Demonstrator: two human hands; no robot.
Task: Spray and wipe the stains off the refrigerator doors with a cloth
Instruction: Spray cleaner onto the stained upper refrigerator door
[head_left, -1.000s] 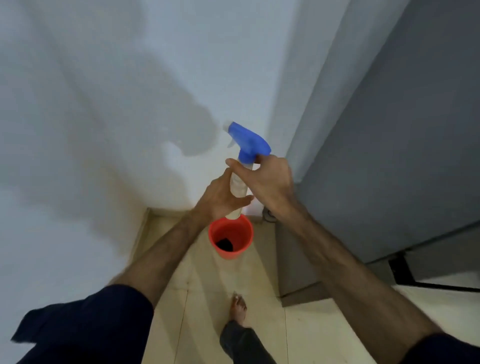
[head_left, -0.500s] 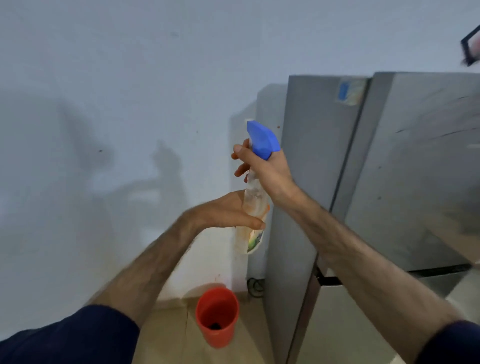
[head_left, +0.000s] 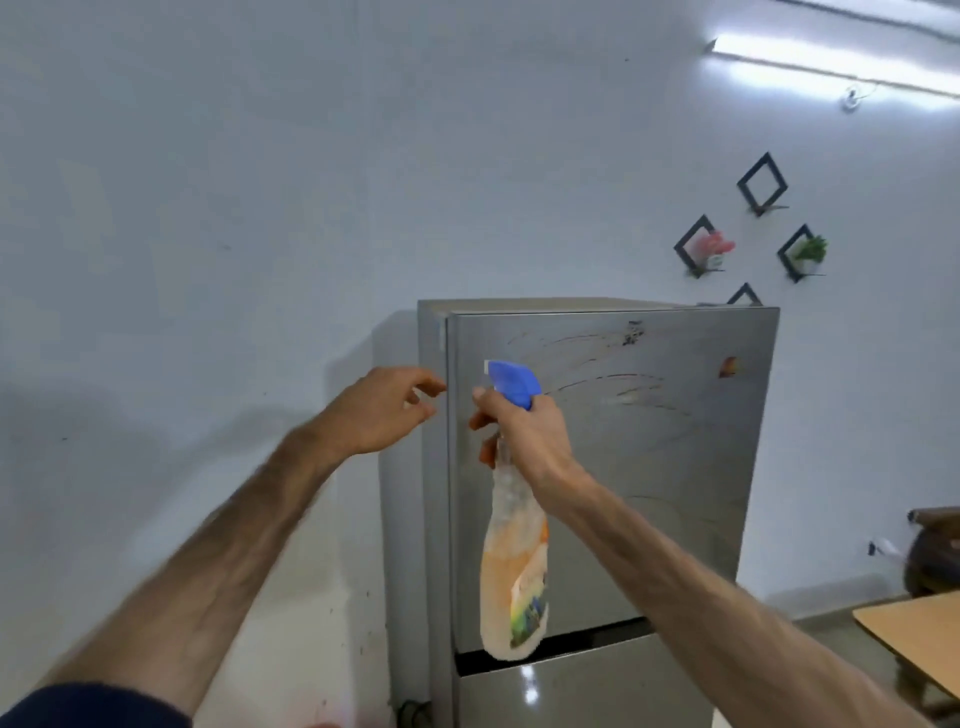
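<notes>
A grey steel refrigerator (head_left: 649, 467) stands ahead, its upper door streaked with dark curved smears and a black stain (head_left: 632, 332) near the top. My right hand (head_left: 524, 431) grips the neck of a spray bottle (head_left: 514, 566) with a blue trigger head, held up in front of the upper door's left part; the bottle holds orange liquid. My left hand (head_left: 384, 410) hovers just left of the bottle by the door's left edge, fingers loosely curled and holding nothing. No cloth is in view.
A white wall runs behind and to the left. Black diamond wall shelves (head_left: 761, 184) with small plants hang at upper right. A wooden table corner (head_left: 914, 634) and a dark chair (head_left: 935, 556) sit at the right edge.
The view rose from the floor and red bucket to the refrigerator's front. My left hand let go of the bottle and moved up left; my right hand keeps the bottle raised.
</notes>
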